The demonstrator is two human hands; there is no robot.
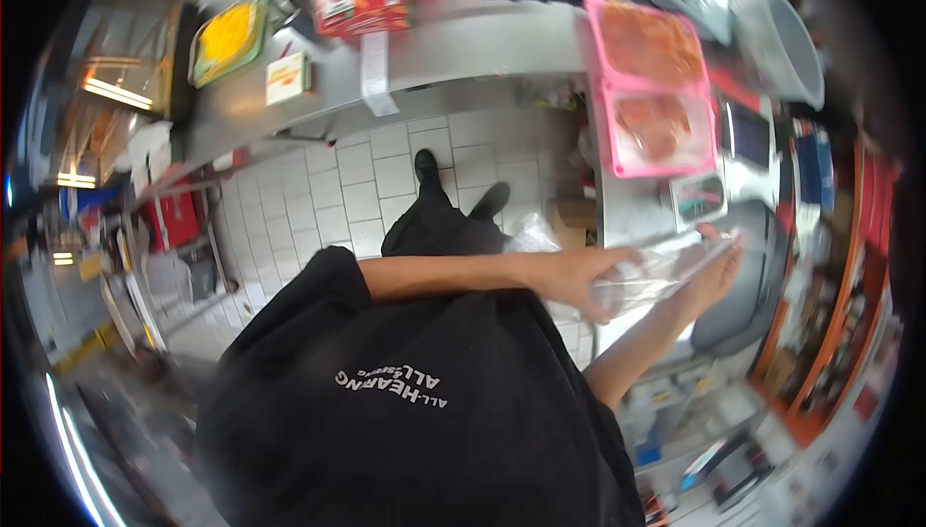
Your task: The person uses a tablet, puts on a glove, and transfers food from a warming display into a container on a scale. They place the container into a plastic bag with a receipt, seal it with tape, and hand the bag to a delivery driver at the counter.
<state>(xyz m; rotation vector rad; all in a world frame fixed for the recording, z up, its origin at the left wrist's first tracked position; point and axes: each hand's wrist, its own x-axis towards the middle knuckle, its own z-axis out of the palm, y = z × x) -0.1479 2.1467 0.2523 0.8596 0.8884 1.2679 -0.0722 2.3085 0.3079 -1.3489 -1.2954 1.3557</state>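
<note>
My left hand reaches across my body to the right and has its fingers round one end of a clear plastic bag. My right hand grips the bag's other end, so the crumpled film spans the gap between both hands. Just beyond the hands, on the steel counter's right part, are a small clear-lidded container and a pink tray of orange-red food. A second pink tray with similar food stands behind it.
The steel counter curves across the front, with a yellow-filled tray, a small white box and a red box. A grey bucket stands at the far right. Orange-framed shelves are to the right; white tiles cover the floor.
</note>
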